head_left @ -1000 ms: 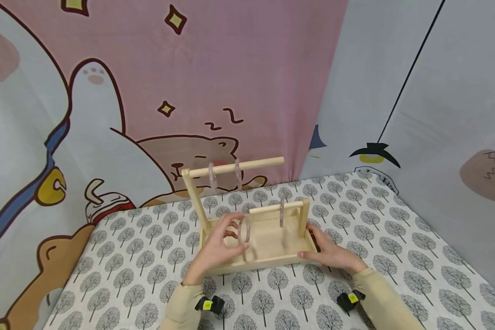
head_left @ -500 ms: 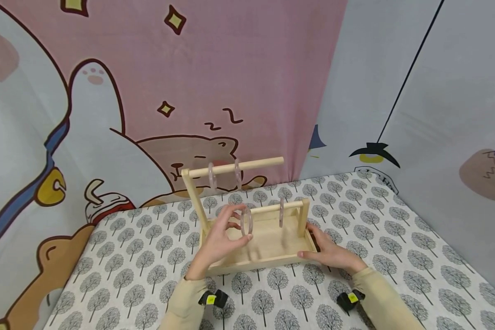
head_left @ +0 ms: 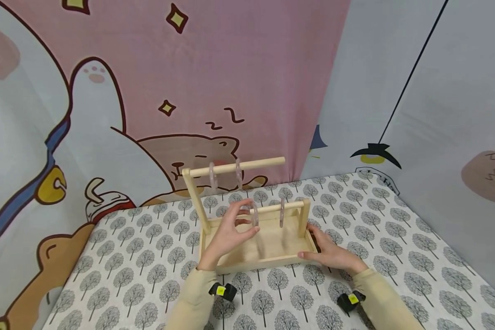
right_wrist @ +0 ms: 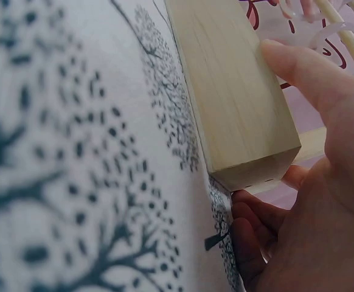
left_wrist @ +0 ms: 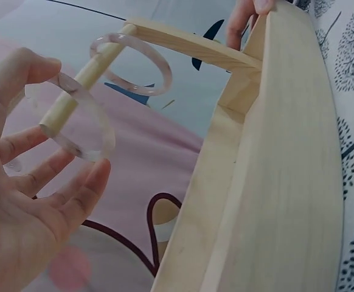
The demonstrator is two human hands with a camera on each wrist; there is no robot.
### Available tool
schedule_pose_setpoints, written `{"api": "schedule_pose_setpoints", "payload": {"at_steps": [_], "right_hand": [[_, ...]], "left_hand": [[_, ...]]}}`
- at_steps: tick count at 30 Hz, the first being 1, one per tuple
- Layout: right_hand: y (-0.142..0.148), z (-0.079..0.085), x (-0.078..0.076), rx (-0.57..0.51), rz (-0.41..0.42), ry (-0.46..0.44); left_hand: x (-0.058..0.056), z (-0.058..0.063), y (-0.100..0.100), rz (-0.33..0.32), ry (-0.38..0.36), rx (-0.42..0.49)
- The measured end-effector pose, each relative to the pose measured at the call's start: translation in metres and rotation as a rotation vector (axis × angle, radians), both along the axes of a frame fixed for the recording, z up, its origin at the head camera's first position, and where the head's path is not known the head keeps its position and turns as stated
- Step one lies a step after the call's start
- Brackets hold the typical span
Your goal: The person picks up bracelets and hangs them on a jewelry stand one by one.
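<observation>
My left hand (head_left: 232,231) pinches a translucent pale pink bangle (left_wrist: 98,125) between thumb and fingertips. In the left wrist view the free end of the lower wooden rod (left_wrist: 58,115) passes through that ring. A second bangle (head_left: 282,213) hangs on the same rod, closer to its post. Two more bangles, a left one (head_left: 212,176) and a right one (head_left: 239,174), hang on the taller rod (head_left: 264,163). My right hand (head_left: 332,251) grips the right end of the wooden tray stand (head_left: 255,264), thumb on the front wall and fingers around the corner.
The stand's tall post (head_left: 195,201) rises at its left and the short post (head_left: 304,217) at its right. A tree-patterned cloth (head_left: 148,275) covers the table. Cartoon-printed curtains (head_left: 247,82) hang close behind and to the right.
My left hand has moved right and slightly up with the bangle, from short of the lower rod's free end to around it. The right hand stays on the stand.
</observation>
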State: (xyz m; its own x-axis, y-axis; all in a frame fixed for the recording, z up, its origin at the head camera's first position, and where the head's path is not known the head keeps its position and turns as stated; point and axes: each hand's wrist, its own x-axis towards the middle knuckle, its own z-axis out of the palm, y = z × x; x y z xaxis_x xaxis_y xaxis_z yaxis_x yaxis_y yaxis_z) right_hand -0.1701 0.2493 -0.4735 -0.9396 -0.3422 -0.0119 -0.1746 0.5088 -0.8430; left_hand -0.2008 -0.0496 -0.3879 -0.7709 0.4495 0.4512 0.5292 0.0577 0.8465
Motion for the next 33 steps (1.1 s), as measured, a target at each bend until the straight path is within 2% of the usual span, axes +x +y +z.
{"api": "schedule_pose_setpoints", "payload": {"at_steps": [17, 28, 33], "right_hand": [[0.001, -0.001, -0.001, -0.022, 0.001, -0.006], [0.001, -0.001, 0.000, -0.020, 0.001, 0.001], [0.001, 0.000, 0.000, -0.024, 0.000, 0.000]], "left_hand": [[-0.009, -0.010, 0.017, -0.059, -0.061, 0.011], [-0.012, -0.010, 0.017, -0.077, -0.031, -0.026], [-0.022, -0.028, 0.015, -0.094, -0.032, -0.024]]}}
